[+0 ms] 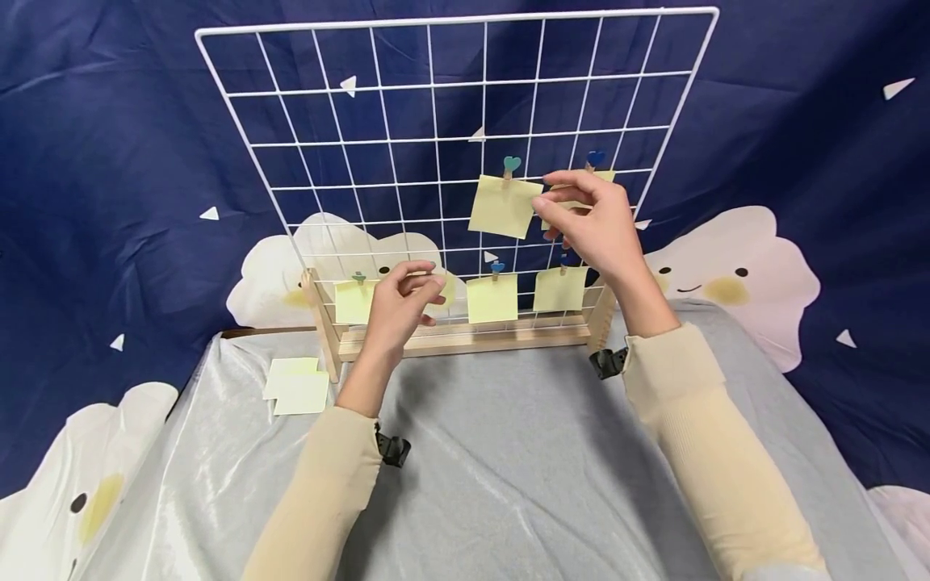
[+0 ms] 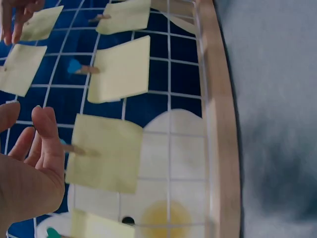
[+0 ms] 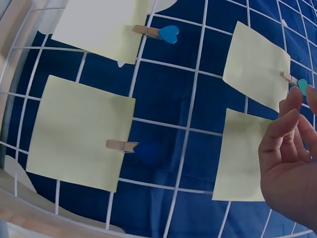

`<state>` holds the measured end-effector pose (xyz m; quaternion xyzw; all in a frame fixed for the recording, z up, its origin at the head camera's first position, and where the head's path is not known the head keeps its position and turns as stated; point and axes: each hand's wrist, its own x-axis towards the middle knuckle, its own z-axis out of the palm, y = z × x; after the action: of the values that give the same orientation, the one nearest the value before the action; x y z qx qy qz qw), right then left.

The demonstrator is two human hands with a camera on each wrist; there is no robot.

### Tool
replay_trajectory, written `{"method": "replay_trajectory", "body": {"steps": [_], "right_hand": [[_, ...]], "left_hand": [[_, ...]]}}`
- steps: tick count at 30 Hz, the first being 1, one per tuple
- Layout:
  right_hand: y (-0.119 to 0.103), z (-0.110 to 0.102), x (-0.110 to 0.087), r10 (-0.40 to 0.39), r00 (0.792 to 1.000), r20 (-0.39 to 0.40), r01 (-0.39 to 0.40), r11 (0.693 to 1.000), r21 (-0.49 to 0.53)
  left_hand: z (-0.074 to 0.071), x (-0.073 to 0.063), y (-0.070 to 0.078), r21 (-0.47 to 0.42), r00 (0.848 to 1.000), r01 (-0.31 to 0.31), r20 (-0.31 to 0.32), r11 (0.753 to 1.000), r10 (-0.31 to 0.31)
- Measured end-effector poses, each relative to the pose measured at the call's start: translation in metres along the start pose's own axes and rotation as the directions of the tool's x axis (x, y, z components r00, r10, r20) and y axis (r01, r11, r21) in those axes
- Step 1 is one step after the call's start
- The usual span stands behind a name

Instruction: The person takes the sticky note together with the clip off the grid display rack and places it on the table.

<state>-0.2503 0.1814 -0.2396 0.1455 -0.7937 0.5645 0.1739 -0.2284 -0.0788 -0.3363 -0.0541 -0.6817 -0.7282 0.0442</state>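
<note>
Pale yellow square paper notes hang from a white wire grid (image 1: 458,81), each with a small wooden heart-topped clip. My right hand (image 1: 599,222) is beside the upper note (image 1: 504,206) under a teal heart clip (image 1: 512,165). Its thumb and index finger are bent, with a gap between the tips. It partly covers another upper note (image 3: 240,158) with a blue heart clip (image 1: 596,159). My left hand (image 1: 403,303) hovers at the lower row, fingers loosely bent and holding nothing. A lower note (image 2: 104,153) near it is hidden behind the hand in the head view.
Wooden feet and a wooden bar (image 1: 465,343) support the grid on a grey cloth-covered table (image 1: 508,452). Several loose paper notes (image 1: 301,391) lie on the cloth at the left. Behind hangs a dark blue curtain (image 1: 109,161) with cloud shapes.
</note>
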Motion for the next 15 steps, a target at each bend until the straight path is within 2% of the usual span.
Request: {"method": "replay_trajectory", "body": {"steps": [10,15], "right_hand": [[-0.010,0.006,0.013,-0.035,0.999,0.010,0.035,0.999,-0.003],[-0.011,0.008,0.016,-0.035,0.999,0.022,0.035,0.999,0.012]], "left_hand": [[0.020,0.006,0.012,-0.046,1.000,0.002,0.012,0.999,-0.001],[0.027,0.010,0.014,-0.063,1.000,0.025,0.014,0.998,-0.024]]}}
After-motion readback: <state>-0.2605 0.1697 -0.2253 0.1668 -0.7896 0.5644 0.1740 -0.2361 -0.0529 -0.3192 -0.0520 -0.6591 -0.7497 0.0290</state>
